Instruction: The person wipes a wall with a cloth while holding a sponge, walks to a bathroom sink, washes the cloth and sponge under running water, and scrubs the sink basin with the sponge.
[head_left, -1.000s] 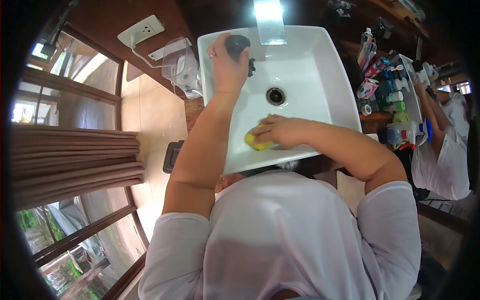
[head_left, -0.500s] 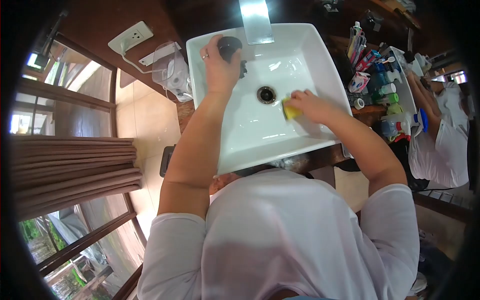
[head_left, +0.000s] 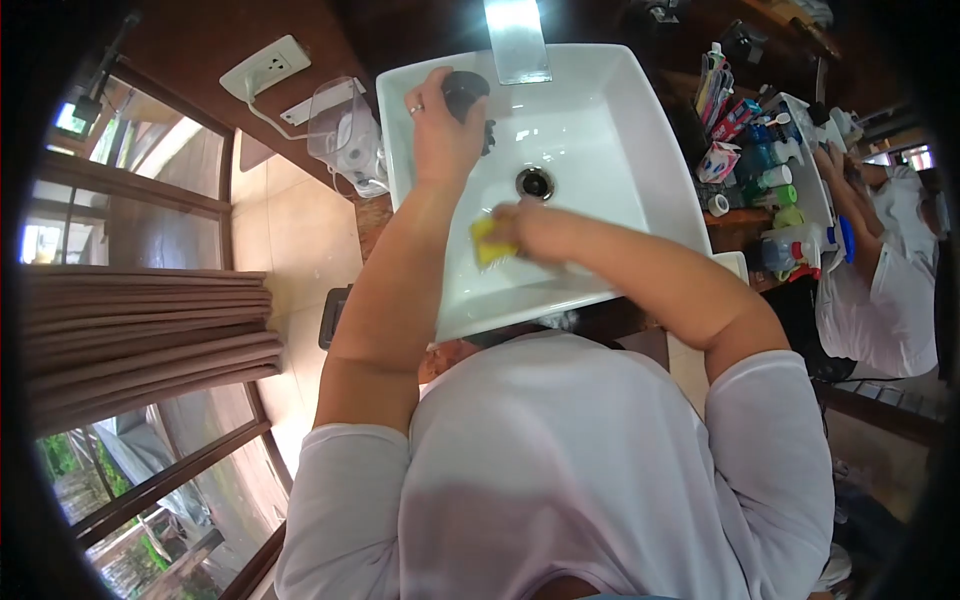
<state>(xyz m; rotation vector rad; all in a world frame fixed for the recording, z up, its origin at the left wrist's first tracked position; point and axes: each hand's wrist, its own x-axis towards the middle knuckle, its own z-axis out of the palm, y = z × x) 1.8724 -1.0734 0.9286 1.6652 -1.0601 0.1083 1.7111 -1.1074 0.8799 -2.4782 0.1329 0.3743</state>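
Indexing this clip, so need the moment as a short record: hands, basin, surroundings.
left_hand: grips black round object, exact type unclear, at basin's far-left corner
right_hand: holds yellow sponge, motion-blurred
sponge_position: inside basin, nearer the person than the drain and left of it
basin: white, rectangular
drain: uncovered
faucet: over far rim
right_side: toothbrushes, green-capped bottle
left_side: wall outlet, plug inserted
points: left hand, black round object, right hand, yellow sponge, basin, drain, faucet, toothbrushes, green-capped bottle, wall outlet

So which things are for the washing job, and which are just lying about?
Seem part of the job:
- yellow sponge, in the right hand
- white sink, being wiped, it seems
- dark round thing, in the left hand

Seem just lying about:
- red box
- pump bottle
- green-capped bottle
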